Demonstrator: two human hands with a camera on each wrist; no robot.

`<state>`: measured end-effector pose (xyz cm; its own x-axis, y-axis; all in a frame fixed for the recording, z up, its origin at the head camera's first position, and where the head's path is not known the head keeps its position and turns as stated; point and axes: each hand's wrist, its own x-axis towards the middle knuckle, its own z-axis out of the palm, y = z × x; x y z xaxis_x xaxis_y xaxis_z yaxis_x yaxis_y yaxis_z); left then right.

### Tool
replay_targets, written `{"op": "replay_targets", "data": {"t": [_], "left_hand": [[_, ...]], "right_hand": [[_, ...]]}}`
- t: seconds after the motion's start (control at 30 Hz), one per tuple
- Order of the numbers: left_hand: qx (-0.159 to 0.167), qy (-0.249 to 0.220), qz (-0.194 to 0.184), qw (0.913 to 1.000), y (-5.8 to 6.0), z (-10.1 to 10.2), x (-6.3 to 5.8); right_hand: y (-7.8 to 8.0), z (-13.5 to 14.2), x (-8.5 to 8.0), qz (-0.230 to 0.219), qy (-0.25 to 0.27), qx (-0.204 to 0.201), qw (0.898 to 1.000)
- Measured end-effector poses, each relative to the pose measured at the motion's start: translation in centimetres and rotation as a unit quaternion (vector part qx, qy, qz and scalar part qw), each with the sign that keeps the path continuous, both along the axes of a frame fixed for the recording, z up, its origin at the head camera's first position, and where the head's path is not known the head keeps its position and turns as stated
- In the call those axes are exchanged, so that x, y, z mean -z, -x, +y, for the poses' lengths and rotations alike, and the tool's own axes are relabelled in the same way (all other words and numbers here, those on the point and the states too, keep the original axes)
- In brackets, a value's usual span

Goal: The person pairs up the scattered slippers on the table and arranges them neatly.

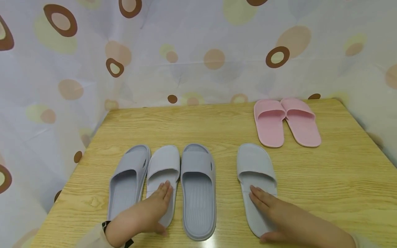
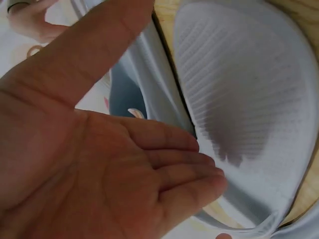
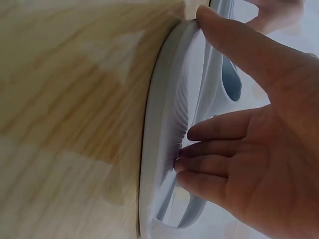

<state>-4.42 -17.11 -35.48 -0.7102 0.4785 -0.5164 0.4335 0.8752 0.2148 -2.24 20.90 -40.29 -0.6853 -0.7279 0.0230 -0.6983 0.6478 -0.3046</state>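
One white slipper (image 1: 163,160) sits near left, tight between left gray (image 1: 131,163) and right gray (image 1: 198,203); other white (image 1: 254,159) is right of right gray, apart. Left hand (image 1: 150,212) over first, right hand (image 1: 276,213) over other. Fingers straight, roughly together, thumbs spread, nothing clamped; contact: can't tell. I'd pinch sole edges, thumb opposite fingers, not press insoles. Left one probably wants a vertical lift; sideways pull could drag the grays.

Wood-grain table (image 1: 186,125); spotted backdrop (image 1: 192,38), probably fabric.
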Motion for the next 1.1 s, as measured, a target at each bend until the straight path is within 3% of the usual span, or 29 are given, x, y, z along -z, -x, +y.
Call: {"op": "replay_targets", "data": {"t": [0.2, 0.43, 0.7, 0.8, 0.93, 1.1], "left_hand": [[-0.009, 0.016, -0.004, 0.9998, 0.2, 0.0, 0.9], [0.007, 0.046, 0.033, 0.9984, 0.1, 0.4, 1.5], [-0.005, 0.043, 0.032, 0.9985, 0.1, 0.6, 1.6], [0.0, 0.04, 0.034, 0.9986, 0.3, 0.6, 1.6], [0.005, 0.035, 0.034, 0.9988, 0.7, 0.5, 1.4], [0.002, 0.03, 0.023, 0.9993, 1.4, 0.5, 1.2]], "right_hand": [[-0.3, -0.3, 0.1, 0.018, -0.019, -0.004, 1.0], [-0.3, -0.3, 0.0, 0.024, -0.031, -0.014, 0.999], [0.1, -0.3, 0.0, 0.054, -0.033, -0.021, 0.998], [0.4, -0.4, 0.1, 0.041, -0.033, -0.023, 0.998], [1.0, -0.6, 0.2, 0.026, -0.037, -0.03, 0.999], [1.8, -0.7, 0.1, 0.052, -0.036, -0.052, 0.997]]}}
